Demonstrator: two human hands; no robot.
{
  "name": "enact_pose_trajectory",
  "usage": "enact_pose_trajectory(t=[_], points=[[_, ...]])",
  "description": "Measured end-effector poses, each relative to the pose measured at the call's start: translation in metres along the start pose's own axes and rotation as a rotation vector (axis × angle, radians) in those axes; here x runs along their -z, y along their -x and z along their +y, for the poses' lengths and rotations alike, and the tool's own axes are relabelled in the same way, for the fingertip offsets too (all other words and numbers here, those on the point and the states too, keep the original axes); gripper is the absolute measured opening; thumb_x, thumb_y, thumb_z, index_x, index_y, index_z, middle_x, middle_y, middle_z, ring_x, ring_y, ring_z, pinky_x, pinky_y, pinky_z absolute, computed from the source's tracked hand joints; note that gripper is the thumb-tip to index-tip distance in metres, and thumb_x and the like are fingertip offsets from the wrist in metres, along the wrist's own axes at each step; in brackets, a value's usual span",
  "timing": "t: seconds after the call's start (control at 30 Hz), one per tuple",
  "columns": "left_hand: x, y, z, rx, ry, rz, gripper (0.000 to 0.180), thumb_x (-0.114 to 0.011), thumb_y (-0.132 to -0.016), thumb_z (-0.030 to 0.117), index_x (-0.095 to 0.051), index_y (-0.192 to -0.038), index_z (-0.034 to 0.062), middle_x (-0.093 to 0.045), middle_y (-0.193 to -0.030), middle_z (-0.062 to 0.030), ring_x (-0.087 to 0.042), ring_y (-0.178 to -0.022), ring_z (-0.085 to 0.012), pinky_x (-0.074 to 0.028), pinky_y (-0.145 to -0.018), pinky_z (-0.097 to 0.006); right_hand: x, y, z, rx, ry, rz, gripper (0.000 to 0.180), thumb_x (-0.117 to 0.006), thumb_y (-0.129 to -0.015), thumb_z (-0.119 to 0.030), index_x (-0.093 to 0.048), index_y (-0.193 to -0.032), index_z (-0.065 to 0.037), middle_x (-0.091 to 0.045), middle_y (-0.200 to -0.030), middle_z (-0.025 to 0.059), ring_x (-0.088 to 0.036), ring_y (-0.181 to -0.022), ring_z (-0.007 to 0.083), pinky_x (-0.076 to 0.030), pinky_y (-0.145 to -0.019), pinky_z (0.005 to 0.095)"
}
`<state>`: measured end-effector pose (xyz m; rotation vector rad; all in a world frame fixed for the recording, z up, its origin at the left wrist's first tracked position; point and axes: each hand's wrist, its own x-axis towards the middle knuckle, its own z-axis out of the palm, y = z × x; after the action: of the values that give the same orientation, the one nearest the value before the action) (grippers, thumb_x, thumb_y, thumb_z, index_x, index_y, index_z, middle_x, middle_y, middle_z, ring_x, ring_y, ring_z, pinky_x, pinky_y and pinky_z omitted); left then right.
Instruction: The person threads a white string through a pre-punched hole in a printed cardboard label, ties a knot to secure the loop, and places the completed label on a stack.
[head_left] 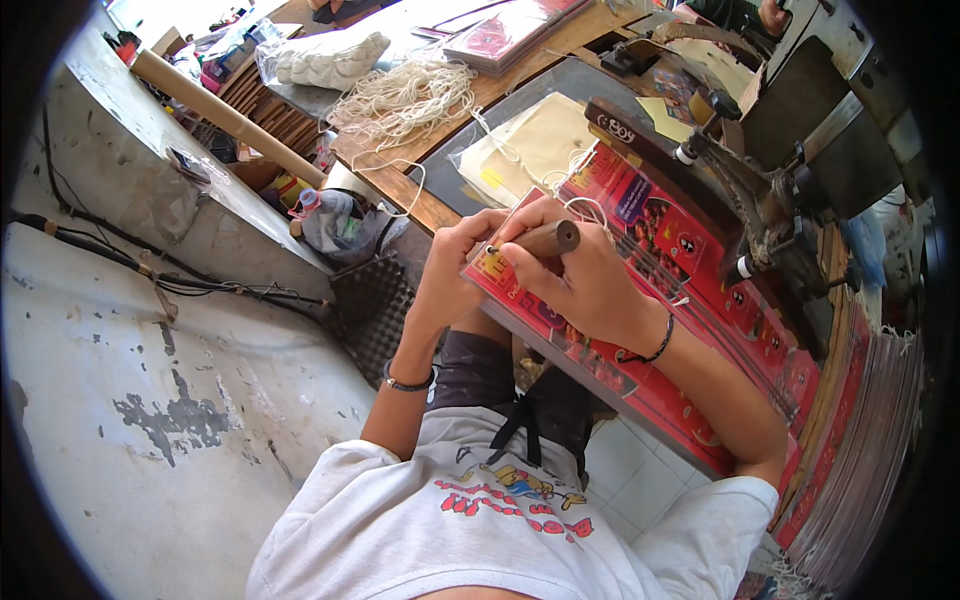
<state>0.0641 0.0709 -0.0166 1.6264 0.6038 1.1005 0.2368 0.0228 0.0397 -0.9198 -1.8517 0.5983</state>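
The handle (549,240) in my right hand (590,280) is brown; beneath that hand, red sheets (572,342) are patterned with yellow and purple. Beyond my hands lie off-white cord (405,105) and cream paper (527,142). The bracelet (402,385) below my left hand (452,270) is black.

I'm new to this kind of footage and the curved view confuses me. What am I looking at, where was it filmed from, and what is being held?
There is no robot here: these are a person's own bare hands. A wide fisheye camera worn on the head looks down, so the shirt shows below and straight edges bend near the rim.

The right hand holds a wooden-handled tool, its thin end at the corner of a red printed stack. The left hand touches that same corner; how firmly is hard to tell.

Beyond them, a wooden workbench bears a heap of white cord and cream sheets.
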Motion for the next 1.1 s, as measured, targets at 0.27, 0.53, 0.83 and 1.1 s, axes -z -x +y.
enact_pose_trajectory(t=[0.27,0.53,0.83,1.1], points=[[0.000,0.001,-0.001,-0.036,-0.013,0.005,0.028,-0.069,-0.081,0.010,-0.064,-0.106,-0.0032,-0.069,-0.094,-0.0077,-0.063,-0.090,-0.0114,-0.050,-0.081,-0.027,0.001,0.001,-0.003,-0.052,0.096,-0.110,0.017,-0.068,-0.094,-0.018,-0.069,-0.092,-0.001,-0.065,-0.101,0.0109,-0.068,-0.080,0.0272,-0.054,-0.073,0.0373],[-0.001,0.001,0.002,-0.048,-0.006,0.008,0.029,-0.068,-0.082,0.011,-0.064,-0.106,-0.0034,-0.070,-0.094,-0.0070,-0.063,-0.090,-0.0108,-0.050,-0.081,-0.027,0.001,0.000,-0.006,-0.097,0.187,-0.136,0.017,-0.066,-0.095,-0.018,-0.067,-0.093,-0.001,-0.067,-0.098,0.0115,-0.068,-0.077,0.0296,-0.054,-0.069,0.0369],[-0.003,0.001,0.004,-0.046,-0.021,0.015,0.031,-0.067,-0.087,0.019,-0.063,-0.108,-0.0038,-0.065,-0.092,-0.0011,-0.058,-0.087,-0.0072,-0.048,-0.076,-0.024,-0.002,0.001,-0.001,0.031,0.153,-0.055,0.026,-0.066,-0.094,-0.035,-0.063,-0.098,-0.010,-0.068,-0.078,0.0140,-0.068,-0.070,0.0346,-0.052,-0.060,0.0428],[-0.003,0.003,0.006,-0.008,-0.035,0.052,0.031,-0.066,-0.078,0.004,-0.065,-0.109,-0.0047,-0.070,-0.091,-0.0084,-0.063,-0.091,-0.0111,-0.051,-0.083,-0.028,-0.005,0.000,-0.019,-0.034,0.213,-0.130,0.029,-0.066,-0.094,-0.037,-0.058,-0.103,-0.011,-0.069,-0.086,0.0135,-0.069,-0.076,0.0360,-0.053,-0.063,0.0448]])
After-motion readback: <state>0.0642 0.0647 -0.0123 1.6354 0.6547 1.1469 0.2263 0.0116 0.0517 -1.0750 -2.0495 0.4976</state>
